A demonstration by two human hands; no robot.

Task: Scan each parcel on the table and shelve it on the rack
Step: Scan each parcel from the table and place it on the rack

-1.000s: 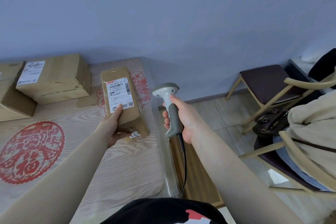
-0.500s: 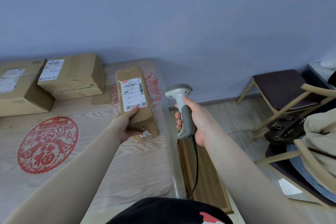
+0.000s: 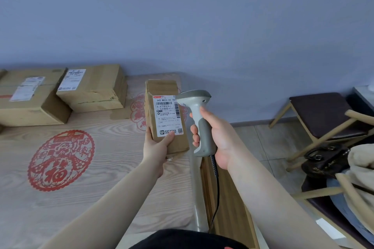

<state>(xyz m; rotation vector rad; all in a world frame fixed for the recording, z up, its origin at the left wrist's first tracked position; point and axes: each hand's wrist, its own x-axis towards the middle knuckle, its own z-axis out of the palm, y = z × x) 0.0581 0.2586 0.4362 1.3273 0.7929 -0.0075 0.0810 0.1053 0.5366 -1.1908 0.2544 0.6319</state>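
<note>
My left hand (image 3: 157,145) grips the lower end of a small brown cardboard parcel (image 3: 162,107), held upright above the table with its white shipping label facing me. My right hand (image 3: 217,137) grips the handle of a grey and white barcode scanner (image 3: 197,111). The scanner's head sits right beside the label's upper right corner, almost touching the parcel. Its black cable hangs down along the table's right edge. Two larger cardboard parcels lie at the back left of the table, one (image 3: 93,87) nearer the middle and one (image 3: 30,97) at the far left.
The wooden table (image 3: 121,168) carries red paper-cut decorations (image 3: 60,159). To the right stand a dark-seated wooden stool (image 3: 321,115) and a wooden chair holding a black bag (image 3: 325,159) and a beige garment (image 3: 362,170). A blue-grey wall runs behind. No rack is in view.
The parcel has been raised and brought to the right, and the scanner has closed in, so its head now sits beside the label. The view has shifted left.
</note>
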